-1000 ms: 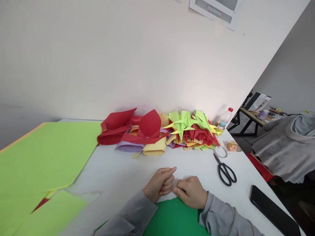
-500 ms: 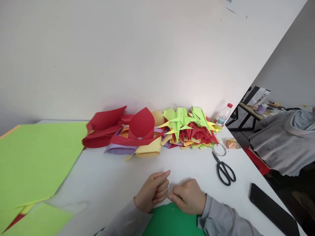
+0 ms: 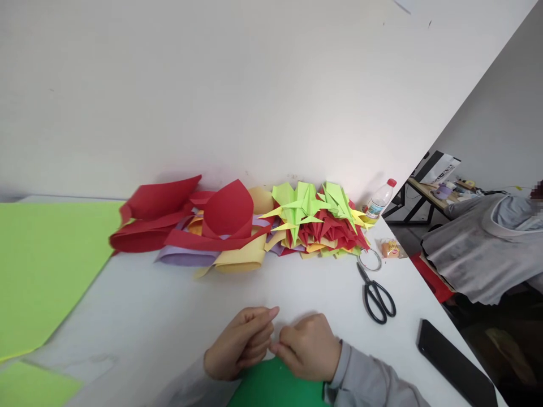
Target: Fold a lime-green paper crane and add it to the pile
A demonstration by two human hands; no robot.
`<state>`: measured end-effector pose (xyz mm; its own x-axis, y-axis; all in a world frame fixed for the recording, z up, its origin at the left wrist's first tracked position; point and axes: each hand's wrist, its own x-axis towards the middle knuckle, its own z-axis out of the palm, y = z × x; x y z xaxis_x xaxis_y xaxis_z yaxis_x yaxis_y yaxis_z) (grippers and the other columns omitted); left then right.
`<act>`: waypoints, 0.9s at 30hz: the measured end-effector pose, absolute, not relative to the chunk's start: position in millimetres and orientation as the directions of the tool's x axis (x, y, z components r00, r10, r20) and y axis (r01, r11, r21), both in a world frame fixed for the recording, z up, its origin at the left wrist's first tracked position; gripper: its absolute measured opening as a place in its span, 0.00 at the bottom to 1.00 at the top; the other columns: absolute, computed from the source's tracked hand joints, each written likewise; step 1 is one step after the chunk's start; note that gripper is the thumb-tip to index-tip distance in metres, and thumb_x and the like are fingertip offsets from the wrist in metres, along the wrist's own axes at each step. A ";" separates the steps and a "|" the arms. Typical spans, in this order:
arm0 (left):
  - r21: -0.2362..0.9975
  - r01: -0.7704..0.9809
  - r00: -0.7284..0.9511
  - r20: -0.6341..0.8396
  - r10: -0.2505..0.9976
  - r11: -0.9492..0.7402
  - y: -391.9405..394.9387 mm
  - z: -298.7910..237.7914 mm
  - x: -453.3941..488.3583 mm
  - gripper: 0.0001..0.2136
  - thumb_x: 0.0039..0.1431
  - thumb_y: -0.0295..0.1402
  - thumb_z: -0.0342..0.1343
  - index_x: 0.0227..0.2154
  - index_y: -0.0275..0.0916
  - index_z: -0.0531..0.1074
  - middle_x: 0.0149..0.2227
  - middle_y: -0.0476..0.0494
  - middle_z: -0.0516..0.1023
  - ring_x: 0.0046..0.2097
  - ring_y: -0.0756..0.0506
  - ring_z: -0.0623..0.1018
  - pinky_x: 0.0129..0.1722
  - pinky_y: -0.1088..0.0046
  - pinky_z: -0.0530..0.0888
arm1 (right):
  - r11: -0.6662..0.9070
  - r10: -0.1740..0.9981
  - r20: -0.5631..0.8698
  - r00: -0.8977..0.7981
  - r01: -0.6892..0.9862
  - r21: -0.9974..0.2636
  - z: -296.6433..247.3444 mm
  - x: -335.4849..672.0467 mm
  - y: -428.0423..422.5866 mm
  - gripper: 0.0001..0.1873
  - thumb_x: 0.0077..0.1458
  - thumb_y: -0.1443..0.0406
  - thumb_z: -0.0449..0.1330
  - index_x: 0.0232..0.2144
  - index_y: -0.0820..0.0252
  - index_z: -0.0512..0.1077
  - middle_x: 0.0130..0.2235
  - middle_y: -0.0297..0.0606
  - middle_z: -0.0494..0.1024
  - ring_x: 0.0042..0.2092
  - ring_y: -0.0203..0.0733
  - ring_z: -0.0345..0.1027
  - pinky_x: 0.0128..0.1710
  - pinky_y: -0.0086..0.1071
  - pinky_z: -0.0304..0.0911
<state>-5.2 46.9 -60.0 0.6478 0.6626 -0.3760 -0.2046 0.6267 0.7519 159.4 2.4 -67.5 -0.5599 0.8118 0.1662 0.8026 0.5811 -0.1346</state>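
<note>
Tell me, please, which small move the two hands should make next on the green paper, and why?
Probably press the pinched tip flat and crease it. The left hand and the right hand are both curled, with fingertips meeting at the top edge of the green paper, low over the white table.

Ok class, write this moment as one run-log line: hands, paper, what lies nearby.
left hand: curled at green paper top edge | right hand: curled, beside left | grip: unclear | nearby: scissors, folded paper pile
</note>
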 end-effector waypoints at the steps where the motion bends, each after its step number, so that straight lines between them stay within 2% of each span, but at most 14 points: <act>1: 0.749 -0.208 0.644 -0.379 0.664 0.629 47.1 -59.7 -5.0 0.33 0.32 0.57 0.66 0.11 0.41 0.47 0.09 0.62 0.43 0.11 0.60 0.44 0.09 0.81 0.40 | 0.582 0.811 0.165 -0.561 0.802 -0.133 -67.0 159.4 2.5 0.18 0.62 0.56 0.49 0.26 0.58 0.69 0.21 0.32 0.76 0.21 0.34 0.66 0.22 0.27 0.48; 15: 0.764 -0.264 0.695 -0.272 0.665 0.588 49.8 -59.7 -4.1 0.32 0.39 0.53 0.65 0.10 0.41 0.47 0.09 0.62 0.43 0.11 0.60 0.45 0.08 0.81 0.41 | 0.590 0.804 0.149 -0.576 0.804 -0.075 -67.4 162.1 1.2 0.19 0.64 0.55 0.46 0.28 0.58 0.68 0.22 0.32 0.75 0.22 0.33 0.64 0.23 0.30 0.43; 27: 0.767 -0.271 0.694 -0.263 0.671 0.582 52.0 -61.0 -3.0 0.32 0.39 0.53 0.65 0.11 0.41 0.47 0.09 0.62 0.44 0.11 0.60 0.45 0.07 0.83 0.44 | 0.593 0.795 0.190 -0.576 0.804 -0.039 -70.1 161.5 0.2 0.17 0.63 0.56 0.47 0.27 0.58 0.67 0.22 0.30 0.75 0.23 0.32 0.64 0.24 0.32 0.39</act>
